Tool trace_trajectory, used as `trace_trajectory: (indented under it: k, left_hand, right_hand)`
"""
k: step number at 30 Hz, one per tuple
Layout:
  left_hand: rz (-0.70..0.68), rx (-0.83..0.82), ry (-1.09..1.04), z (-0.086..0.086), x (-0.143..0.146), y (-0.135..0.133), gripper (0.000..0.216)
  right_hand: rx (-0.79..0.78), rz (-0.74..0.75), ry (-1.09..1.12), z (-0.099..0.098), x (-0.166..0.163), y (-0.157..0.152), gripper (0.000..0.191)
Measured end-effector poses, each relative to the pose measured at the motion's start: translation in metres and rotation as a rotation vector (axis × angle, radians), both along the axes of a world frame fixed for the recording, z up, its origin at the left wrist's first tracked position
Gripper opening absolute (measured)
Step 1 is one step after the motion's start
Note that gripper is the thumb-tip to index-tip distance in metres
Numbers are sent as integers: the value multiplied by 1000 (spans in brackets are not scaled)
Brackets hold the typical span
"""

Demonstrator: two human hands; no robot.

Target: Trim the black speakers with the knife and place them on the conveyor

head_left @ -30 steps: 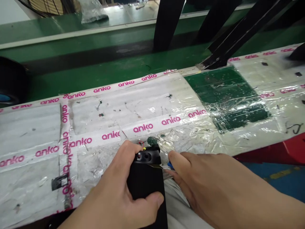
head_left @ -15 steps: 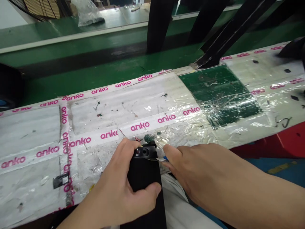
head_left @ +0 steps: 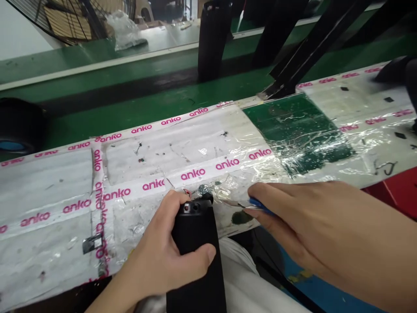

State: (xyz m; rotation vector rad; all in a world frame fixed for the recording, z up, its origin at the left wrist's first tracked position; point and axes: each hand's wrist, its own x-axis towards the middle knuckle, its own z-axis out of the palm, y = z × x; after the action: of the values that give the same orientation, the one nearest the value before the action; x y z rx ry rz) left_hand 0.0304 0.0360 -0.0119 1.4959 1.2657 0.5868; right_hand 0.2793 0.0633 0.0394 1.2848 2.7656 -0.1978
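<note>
My left hand is wrapped round a long black housing, thumb across its top face. The near end of the housing runs out of the picture at the bottom. At its far end are two round holes in a glossy strip, and red wire shows just beyond. Between the fingertips of my right hand is a slim pointed metal tool with a blue grip. Its tip points left, close to the far right corner of the housing. Whether the tip touches anything, I cannot tell.
The bench edge is covered in white sheet and tape printed "anko". A green patch lies right of centre. Behind runs a green conveyor belt with dark upright and slanted pieces. A black cylinder stands at left.
My right hand has drawn the tool right, away from the housing's corner, so more of the metal shows. The left hand keeps its hold on the housing. The view has shifted slightly.
</note>
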Motion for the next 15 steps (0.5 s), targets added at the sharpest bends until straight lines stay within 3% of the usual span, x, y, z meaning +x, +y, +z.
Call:
trace_trajectory:
  k: [2,6,8,11,13,15]
  left_hand:
    - [11,-5,-18,0,-1,1,42]
    - [-7,7,-23,3,0,2,45]
    - [-9,0,30,6,2,1,40]
    - [32,154,259,14,7,1,22]
    - [43,300,406,20,9,2,18]
    - [-23,345,441,26,6,3,29]
  right_hand:
    - [53,17,132,-10,0,-3,25]
    - [-12,-53,304,-32,-10,-13,26]
    - [-199,-190,491,-40,-18,-22,24]
    - [-690,-444,886,-49,-31,-37,21]
    - [-910,-631,1114,-55,-41,-45,37]
    - [-991,-821,1232,-60,-47,-50,53]
